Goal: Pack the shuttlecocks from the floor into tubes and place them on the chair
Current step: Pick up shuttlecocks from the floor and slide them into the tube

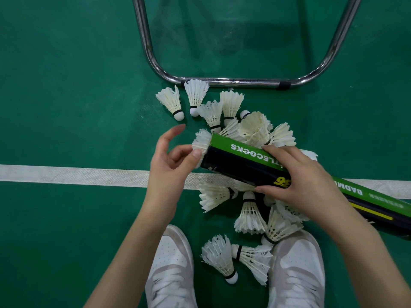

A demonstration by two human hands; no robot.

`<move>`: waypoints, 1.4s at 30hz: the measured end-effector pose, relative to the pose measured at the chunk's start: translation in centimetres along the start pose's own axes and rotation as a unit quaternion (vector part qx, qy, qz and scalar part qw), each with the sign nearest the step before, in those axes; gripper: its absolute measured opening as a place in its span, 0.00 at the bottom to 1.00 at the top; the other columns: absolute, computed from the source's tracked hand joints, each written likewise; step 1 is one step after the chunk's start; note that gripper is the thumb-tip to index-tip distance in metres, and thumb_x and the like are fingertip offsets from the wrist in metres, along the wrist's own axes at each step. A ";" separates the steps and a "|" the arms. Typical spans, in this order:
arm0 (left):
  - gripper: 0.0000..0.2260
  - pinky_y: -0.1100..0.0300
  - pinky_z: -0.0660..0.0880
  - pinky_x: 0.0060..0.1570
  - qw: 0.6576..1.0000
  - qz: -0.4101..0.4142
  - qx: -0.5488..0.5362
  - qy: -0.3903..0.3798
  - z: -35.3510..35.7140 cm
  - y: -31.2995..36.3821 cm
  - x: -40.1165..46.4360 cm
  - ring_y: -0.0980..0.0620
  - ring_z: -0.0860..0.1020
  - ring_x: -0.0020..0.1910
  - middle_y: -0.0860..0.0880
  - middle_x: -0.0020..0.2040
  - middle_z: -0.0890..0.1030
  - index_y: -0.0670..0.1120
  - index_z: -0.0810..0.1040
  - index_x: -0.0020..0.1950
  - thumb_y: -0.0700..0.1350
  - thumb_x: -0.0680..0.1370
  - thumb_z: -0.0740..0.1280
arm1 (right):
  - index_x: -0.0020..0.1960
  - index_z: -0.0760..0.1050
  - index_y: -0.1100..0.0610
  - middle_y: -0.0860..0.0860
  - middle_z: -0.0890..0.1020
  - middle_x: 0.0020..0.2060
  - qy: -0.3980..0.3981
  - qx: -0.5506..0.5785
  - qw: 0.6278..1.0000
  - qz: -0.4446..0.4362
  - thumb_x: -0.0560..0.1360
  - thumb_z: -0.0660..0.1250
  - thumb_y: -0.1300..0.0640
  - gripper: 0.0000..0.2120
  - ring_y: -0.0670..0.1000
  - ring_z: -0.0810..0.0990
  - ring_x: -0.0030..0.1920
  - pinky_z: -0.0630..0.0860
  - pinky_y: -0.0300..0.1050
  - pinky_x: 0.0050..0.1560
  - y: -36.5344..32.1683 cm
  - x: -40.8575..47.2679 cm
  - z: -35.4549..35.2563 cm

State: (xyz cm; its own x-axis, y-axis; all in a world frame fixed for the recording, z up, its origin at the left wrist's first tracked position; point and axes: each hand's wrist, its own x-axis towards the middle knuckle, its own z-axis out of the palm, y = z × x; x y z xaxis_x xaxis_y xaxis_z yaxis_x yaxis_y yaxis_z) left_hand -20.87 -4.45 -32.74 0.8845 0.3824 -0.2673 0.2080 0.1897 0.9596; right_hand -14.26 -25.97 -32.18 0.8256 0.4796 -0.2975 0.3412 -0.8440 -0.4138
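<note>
A green and black shuttlecock tube (242, 161) lies slanted across the middle of the frame, its open mouth at centre left and its far end running off the right edge. A white feathered shuttlecock (200, 143) sticks partway out of that mouth, skirt outward. The left hand (169, 165) sits at the mouth, thumb pressed against the feathers, the other fingers spread and loosely bent, gripping nothing. The right hand (298, 181) wraps the tube's middle, fingers over the top and thumb underneath. Loose shuttlecocks (251, 216) lie scattered on the green floor (66, 85) above and below the tube, several piled behind it. A white court line (77, 175) crosses the frame horizontally. The chrome chair frame (233, 82) curves across the upper centre. Two white sneakers (171, 263) fill the bottom edge.
</note>
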 end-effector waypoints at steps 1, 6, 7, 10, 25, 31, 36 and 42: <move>0.20 0.73 0.72 0.45 1.000 -0.005 0.001 -0.010 0.1 0.0 -0.1 0.60 0.78 0.41 0.52 0.38 0.79 0.50 0.69 0.66 0.36 0.77 0.66 | 0.71 0.58 0.42 0.42 0.68 0.62 0.001 0.000 1.000 -0.001 0.66 0.69 0.39 0.37 0.47 0.68 0.61 0.66 0.44 0.58 0.0 0.0 0.0; 0.24 0.65 0.75 0.51 0.998 -0.024 0.033 -0.052 0.4 -0.1 -0.2 0.56 0.78 0.44 0.43 0.42 0.77 0.51 0.68 0.68 0.44 0.73 0.70 | 0.71 0.59 0.42 0.43 0.68 0.63 -0.002 -0.002 1.000 -0.005 0.66 0.69 0.39 0.37 0.47 0.68 0.61 0.66 0.45 0.59 -0.1 -0.1 0.0; 0.26 0.60 0.75 0.54 0.997 -0.027 0.050 -0.059 0.3 -0.2 -0.1 0.53 0.77 0.45 0.41 0.42 0.76 0.54 0.68 0.68 0.47 0.72 0.73 | 0.71 0.58 0.42 0.43 0.68 0.63 -0.003 -0.003 1.000 -0.005 0.66 0.69 0.39 0.37 0.47 0.68 0.61 0.65 0.45 0.59 -0.1 -0.1 0.1; 0.30 0.49 0.74 0.61 0.988 -0.025 0.123 -0.087 0.3 -0.3 -0.3 0.48 0.79 0.51 0.39 0.48 0.79 0.61 0.68 0.66 0.51 0.68 0.77 | 0.71 0.58 0.42 0.43 0.68 0.63 -0.008 -0.005 1.000 -0.005 0.66 0.69 0.39 0.37 0.47 0.68 0.61 0.65 0.45 0.60 -0.1 0.0 0.1; 0.35 0.48 0.73 0.61 0.979 0.007 0.185 -0.090 0.6 -0.4 0.2 0.47 0.79 0.54 0.45 0.49 0.82 0.69 0.65 0.64 0.41 0.69 0.76 | 0.70 0.59 0.42 0.43 0.70 0.61 0.000 0.001 1.000 -0.010 0.65 0.70 0.39 0.37 0.47 0.69 0.60 0.66 0.45 0.59 -0.1 -0.1 0.2; 0.35 0.48 0.74 0.53 0.979 0.002 0.179 -0.098 0.5 -0.1 0.4 0.38 0.77 0.47 0.31 0.45 0.76 0.66 0.64 0.67 0.38 0.70 0.75 | 0.71 0.59 0.42 0.43 0.70 0.61 -0.004 0.002 1.000 -0.013 0.65 0.70 0.39 0.38 0.48 0.69 0.60 0.66 0.46 0.60 -0.2 0.0 0.2; 0.34 0.53 0.77 0.57 0.980 0.001 0.148 -0.135 0.2 -0.2 0.4 0.46 0.81 0.47 0.39 0.43 0.82 0.67 0.64 0.66 0.34 0.73 0.71 | 0.70 0.60 0.43 0.44 0.70 0.61 0.002 0.001 1.000 -0.020 0.65 0.70 0.39 0.38 0.48 0.69 0.60 0.66 0.46 0.59 -0.3 0.0 0.3; 0.33 0.63 0.74 0.59 0.976 0.001 0.141 -0.166 0.4 -0.4 0.3 0.55 0.80 0.55 0.48 0.57 0.81 0.65 0.62 0.67 0.32 0.75 0.67 | 0.70 0.60 0.43 0.44 0.70 0.61 0.003 -0.002 1.000 -0.020 0.65 0.70 0.39 0.37 0.48 0.69 0.60 0.66 0.47 0.60 -0.3 0.0 0.3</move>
State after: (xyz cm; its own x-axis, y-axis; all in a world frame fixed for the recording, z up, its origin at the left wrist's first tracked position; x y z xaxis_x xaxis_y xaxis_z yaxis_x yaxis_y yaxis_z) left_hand -20.51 -4.73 -33.13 0.9619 0.0591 -0.2669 0.2712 -0.0843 0.9588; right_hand -14.48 -25.60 -32.33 0.8131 0.5125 -0.2760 0.3769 -0.8249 -0.4214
